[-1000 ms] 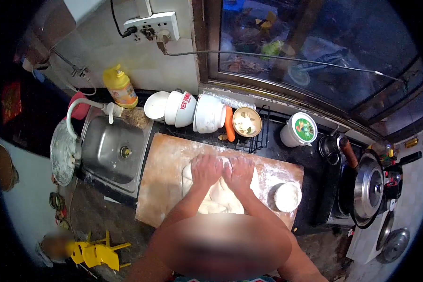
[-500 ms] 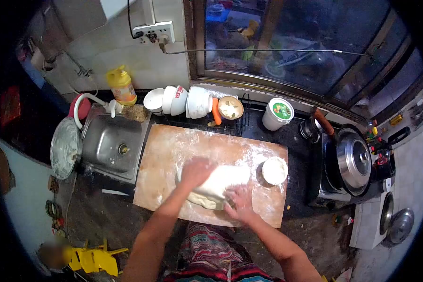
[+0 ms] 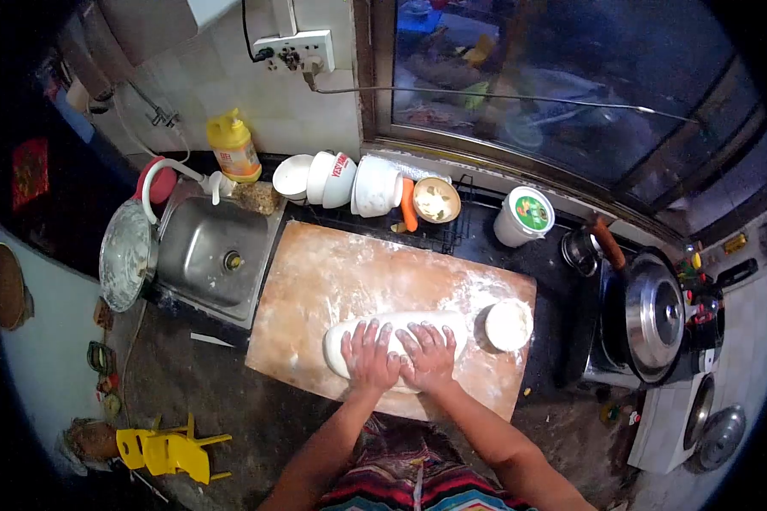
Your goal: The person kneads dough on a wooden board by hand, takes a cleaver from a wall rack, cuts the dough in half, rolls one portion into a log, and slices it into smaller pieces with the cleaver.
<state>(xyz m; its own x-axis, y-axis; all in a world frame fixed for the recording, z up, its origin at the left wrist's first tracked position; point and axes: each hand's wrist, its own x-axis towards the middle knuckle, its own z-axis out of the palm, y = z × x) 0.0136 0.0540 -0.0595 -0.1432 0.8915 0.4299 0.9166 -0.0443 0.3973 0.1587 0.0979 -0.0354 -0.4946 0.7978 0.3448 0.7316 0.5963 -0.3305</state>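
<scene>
A thick, pale loaf-shaped piece of dough (image 3: 336, 349) lies lengthwise on a floured wooden board (image 3: 315, 268). My left hand (image 3: 371, 354) rests flat on its middle, fingers stretched forward and slightly apart. Right beside it, my right hand (image 3: 428, 353) presses on the dough too, fingers spread. The thumbs nearly meet, and part of the dough is hidden beneath both palms. A round white tub of what looks like flour (image 3: 510, 326) stands on the board to the right of the dough.
A steel sink (image 3: 204, 281) adjoins the board's left side. Behind the board, white bowls (image 3: 331, 179), a carrot (image 3: 409, 204) and a lidded white bucket (image 3: 524, 217) line the counter. To the right, a lidded pan (image 3: 654, 315) sits on the stove. Yellow chairs (image 3: 175, 451) stand lower left.
Both hands have come together on top of the dough; before, the left was farther left and the right at its near right edge. The dough looks smoother, its folded near edge now covered.
</scene>
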